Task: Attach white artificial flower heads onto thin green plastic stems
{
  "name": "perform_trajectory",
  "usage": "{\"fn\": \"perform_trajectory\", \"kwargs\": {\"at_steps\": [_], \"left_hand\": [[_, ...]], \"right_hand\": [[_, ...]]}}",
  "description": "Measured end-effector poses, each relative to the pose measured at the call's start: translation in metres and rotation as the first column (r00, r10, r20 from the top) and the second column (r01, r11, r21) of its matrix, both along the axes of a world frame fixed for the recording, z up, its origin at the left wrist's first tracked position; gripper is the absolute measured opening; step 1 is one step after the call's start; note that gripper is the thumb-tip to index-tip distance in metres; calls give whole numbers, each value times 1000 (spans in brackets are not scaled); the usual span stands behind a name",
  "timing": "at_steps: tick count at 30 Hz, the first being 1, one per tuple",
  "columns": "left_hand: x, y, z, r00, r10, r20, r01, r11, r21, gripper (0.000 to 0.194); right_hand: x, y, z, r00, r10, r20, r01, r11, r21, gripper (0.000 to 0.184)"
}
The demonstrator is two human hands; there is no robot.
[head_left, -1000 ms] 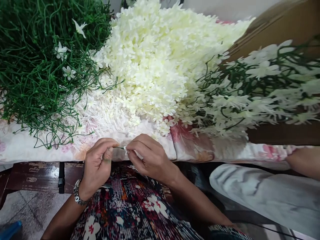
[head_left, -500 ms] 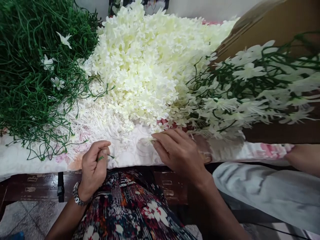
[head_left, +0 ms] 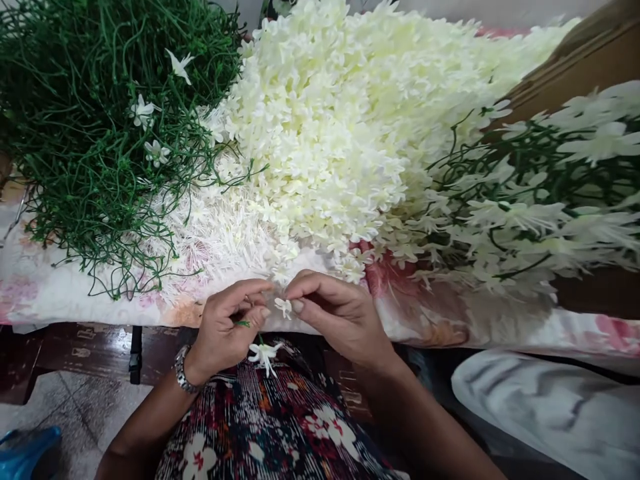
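My left hand [head_left: 227, 327] is closed in a pinch on a thin green stem [head_left: 243, 324], and a small white flower [head_left: 265, 355] hangs below it over my lap. Fingertip to fingertip with it, my right hand [head_left: 340, 313] pinches a small white blossom [head_left: 284, 307]. Both hands hover at the near edge of a floral cloth [head_left: 55, 293]. Just beyond them lies a big heap of loose cream-white blossoms [head_left: 345, 127].
A tangle of bare green stems [head_left: 95, 120] fills the left side. Finished sprigs with white flowers [head_left: 530, 200] lie at the right against a brown cardboard box [head_left: 575, 67]. Another person's grey-clad leg [head_left: 550, 413] is at the lower right. A blue object [head_left: 25, 450] sits on the floor.
My right hand reached out flat to the blossom heap, then came back holding a blossom and met the left hand's fingertips. A white flower now hangs from the stem.
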State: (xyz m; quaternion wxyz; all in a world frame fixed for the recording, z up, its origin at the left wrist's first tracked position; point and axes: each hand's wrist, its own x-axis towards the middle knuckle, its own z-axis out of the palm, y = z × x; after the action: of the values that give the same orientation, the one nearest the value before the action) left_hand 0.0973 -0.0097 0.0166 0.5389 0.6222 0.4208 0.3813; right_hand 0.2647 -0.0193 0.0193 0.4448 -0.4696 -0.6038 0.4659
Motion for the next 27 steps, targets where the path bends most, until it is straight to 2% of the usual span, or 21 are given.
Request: {"fn": "perform_trajectory", "kwargs": {"at_steps": [3, 5, 7, 9, 11, 12, 16, 19, 27], "left_hand": [[-2, 0, 0, 1000, 3, 22, -3, 1000, 22, 7], [-4, -1, -2, 999, 39, 23, -40, 999, 24, 5], [-7, -2, -4, 996, 91, 25, -91, 996, -15, 7], [-8, -2, -5, 989, 148, 23, -146, 987, -66, 7], [-9, -2, -5, 981, 195, 13, -193, 976, -104, 8], [-8, -1, -5, 977, 212, 10, -209, 971, -117, 8], [-7, 0, -3, 968, 249, 20, -245, 961, -132, 10], [-7, 0, -2, 966, 255, 40, -248, 961, -126, 11], [-7, -1, -3, 961, 273, 41, -258, 941, -217, 9]], "right_hand": [[-15, 1, -7, 995, -12, -100, 4, 996, -87, 3], [-18, 1, -10, 997, -19, -77, 12, 996, -93, 5], [-15, 2, -10, 999, -33, 41, 33, 999, -10, 7], [-5, 4, -9, 972, -96, 213, 65, 987, 148, 11], [7, 7, -8, 910, -166, 380, 48, 953, 301, 14], [12, 8, -8, 869, -170, 465, 0, 939, 344, 15], [24, 10, -13, 662, -91, 744, -243, 913, 328, 16], [23, 10, -15, 560, -82, 825, -313, 901, 302, 15], [21, 14, -10, 435, -76, 897, -385, 885, 261, 19]]}}
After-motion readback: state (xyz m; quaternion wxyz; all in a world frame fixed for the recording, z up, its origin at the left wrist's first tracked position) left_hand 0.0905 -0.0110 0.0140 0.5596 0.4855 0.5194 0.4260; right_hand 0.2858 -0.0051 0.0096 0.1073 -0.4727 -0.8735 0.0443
